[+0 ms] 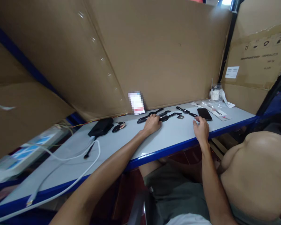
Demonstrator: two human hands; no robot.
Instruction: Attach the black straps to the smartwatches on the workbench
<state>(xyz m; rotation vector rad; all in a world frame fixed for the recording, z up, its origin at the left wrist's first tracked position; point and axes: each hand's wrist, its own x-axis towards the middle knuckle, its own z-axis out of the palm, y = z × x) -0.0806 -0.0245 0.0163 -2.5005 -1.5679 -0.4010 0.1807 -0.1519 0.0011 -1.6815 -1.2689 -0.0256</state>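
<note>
My left hand [152,123] is on the table over a group of black wristwatches, its fingers bent down and closed on a black watch [166,117] whose strap comes out to the right. Another black watch [157,111] lies just behind these fingers. Over the front part of the table, my right hand [201,128] is held with thumb and fingers apart and nothing between them. Close to its fingertips are a further black watch [186,111] with its strap laid out and a dark phone [204,114]. A small dark grey piece [180,117] lies between the hands.
A lit phone [137,103] leans on the cardboard wall [168,56]. Leftward are keys [116,128], a black case [101,127], a white cable [72,158] and a power strip [35,150]. Clear packaging [207,104] and a cup [214,93] stand right. A person's bare torso [257,172] is close at right.
</note>
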